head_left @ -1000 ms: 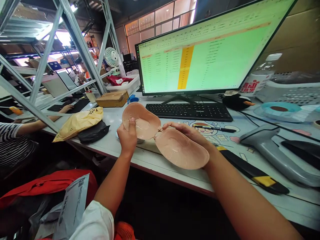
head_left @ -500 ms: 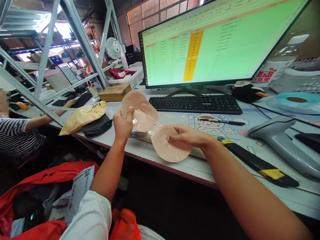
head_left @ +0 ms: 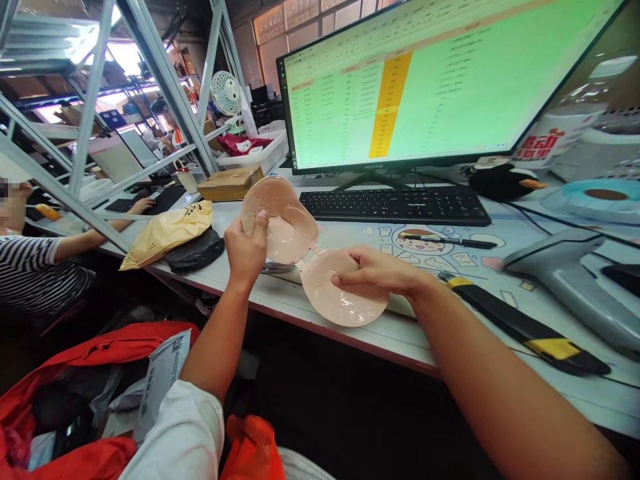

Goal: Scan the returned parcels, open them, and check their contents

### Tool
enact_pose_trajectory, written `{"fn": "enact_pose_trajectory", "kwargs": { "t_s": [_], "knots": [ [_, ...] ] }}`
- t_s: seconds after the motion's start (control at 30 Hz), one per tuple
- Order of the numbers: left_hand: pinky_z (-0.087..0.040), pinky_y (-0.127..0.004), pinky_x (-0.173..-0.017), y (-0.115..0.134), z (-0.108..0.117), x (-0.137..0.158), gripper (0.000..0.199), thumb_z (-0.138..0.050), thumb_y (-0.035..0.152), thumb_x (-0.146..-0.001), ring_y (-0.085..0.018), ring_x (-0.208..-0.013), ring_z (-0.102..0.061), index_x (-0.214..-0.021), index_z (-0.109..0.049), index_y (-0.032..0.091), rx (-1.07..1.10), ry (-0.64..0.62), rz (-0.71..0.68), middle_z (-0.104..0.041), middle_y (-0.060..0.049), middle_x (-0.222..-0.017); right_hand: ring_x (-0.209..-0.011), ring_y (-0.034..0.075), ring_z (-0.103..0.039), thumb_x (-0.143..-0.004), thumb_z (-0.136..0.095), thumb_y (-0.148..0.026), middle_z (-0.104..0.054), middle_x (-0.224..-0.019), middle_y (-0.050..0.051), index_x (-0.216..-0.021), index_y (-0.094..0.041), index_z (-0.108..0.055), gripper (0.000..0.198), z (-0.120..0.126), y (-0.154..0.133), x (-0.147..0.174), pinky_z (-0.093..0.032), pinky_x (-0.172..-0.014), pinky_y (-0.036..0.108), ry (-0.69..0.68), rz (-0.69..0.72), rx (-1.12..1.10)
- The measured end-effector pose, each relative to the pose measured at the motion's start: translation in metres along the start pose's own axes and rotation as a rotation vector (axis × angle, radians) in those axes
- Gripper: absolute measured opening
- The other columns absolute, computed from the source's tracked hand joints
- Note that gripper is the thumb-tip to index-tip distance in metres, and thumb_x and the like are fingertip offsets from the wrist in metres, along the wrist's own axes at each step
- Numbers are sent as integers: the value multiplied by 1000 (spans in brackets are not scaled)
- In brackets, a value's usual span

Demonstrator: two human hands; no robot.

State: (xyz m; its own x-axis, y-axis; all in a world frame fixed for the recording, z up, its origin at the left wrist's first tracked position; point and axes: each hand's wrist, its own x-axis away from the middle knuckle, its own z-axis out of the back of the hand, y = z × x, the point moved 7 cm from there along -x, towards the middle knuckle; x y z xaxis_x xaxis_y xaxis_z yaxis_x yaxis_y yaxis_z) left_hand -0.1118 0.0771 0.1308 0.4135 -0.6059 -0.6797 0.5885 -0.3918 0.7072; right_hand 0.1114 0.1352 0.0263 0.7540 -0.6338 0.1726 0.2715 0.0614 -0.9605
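The right hand has moved from near the pale middle clasp and now grasps the lower cup of the glossy, beige, silicone-like two-cup bra, in the frame's centre; the left hand grasps the upper cup, so both seem steadied.

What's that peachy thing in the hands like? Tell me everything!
The peachy thing has two rounded, cupped halves joined by a small clasp. It looks smooth and shiny, maybe silicone. It's spread open and tilted over the front of the desk. The left hand grips the upper half, thumb on its glossy face; the right hand grips the lower half.
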Motion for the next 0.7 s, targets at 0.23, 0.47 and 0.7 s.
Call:
{"fn": "enact_pose_trajectory", "kwargs": {
  "t_s": [0.23,0.47,0.7],
  "knots": [
    [-42,-25,-61,15,4,3,33,-63,45,-94,-14,-64,-58,-80,-67,16,-49,13,-113,-65,-1,-70,-82,24,-68,-71,-77,-44,-75,-94,5,-99,-18,-74,38,5,1,0,-52,-68,30,56,9,84],
    [-41,-25,-62,26,5,4,33,-60,47,-97,-13,-64,-55,-86,-67,16,-100,15,-224,-63,0,-70,-84,25,-68,-71,-75,-42,-75,-95,5,-99,-18,-73,37,7,0,-1,-53,-69,31,76,14,135],
    [-49,-28,-71,35,1,15,30,-54,45,-101,-18,-77,-66,-100,-68,18,-136,-59,-301,-71,-4,-84,-81,23,-68,-71,-77,-40,-75,-95,4,-104,-19,-72,39,5,0,0,-52,-65,29,76,5,63]
  ]
}}
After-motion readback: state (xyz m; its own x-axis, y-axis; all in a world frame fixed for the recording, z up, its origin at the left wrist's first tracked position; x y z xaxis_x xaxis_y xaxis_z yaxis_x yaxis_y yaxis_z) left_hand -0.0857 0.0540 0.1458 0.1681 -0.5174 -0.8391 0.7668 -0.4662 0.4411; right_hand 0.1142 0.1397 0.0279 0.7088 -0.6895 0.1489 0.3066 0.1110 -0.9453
